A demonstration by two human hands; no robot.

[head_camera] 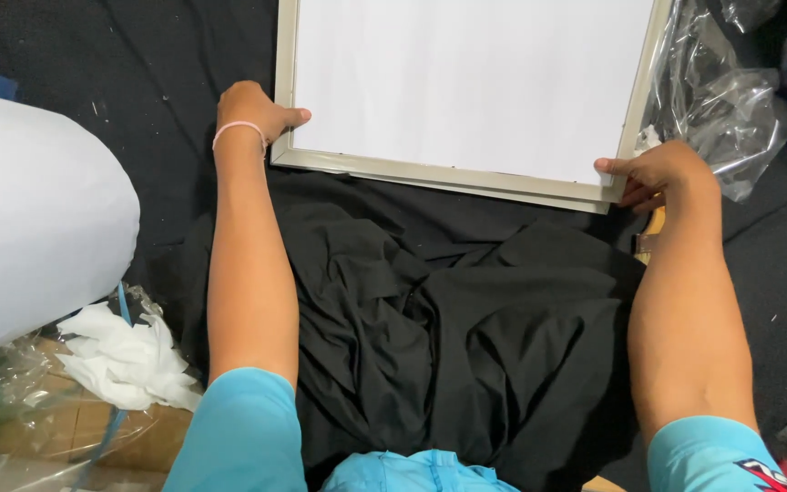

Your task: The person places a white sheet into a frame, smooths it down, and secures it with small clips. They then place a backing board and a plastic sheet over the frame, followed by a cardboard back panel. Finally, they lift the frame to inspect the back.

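Between left hand (250,114), right hand (658,173): framed board (471,87), apparently gripped.

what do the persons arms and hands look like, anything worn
Both arms are bare from short turquoise sleeves down. The right sleeve carries a red, white and dark printed patch. A thin pink band circles the left wrist. The left hand and right hand are bare, without gloves.

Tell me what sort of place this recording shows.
Probably a small framing or packing workspace, though that is a guess. Both hands, left hand and right hand, grip a silver-framed white panel on black cloth, with crumpled clear plastic wrap and white wadding beside it.
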